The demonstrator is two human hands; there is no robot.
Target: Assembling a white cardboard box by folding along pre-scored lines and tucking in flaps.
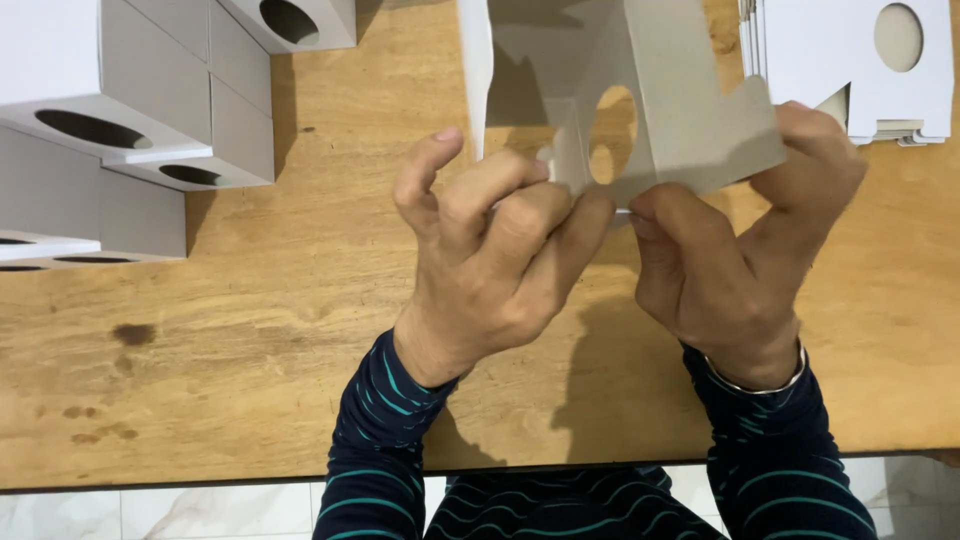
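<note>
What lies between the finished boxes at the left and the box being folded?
In the head view, only bare wooden table separates the stacked boxes from the folded box in both hands.

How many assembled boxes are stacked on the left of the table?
5 visible: top box, front box, lower box at the left edge, rear box, middle box. Others may be hidden behind or out of frame.

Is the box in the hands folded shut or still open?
Open: the box shows its grey inside, flaps loose, pinched by left hand and right hand.
</note>
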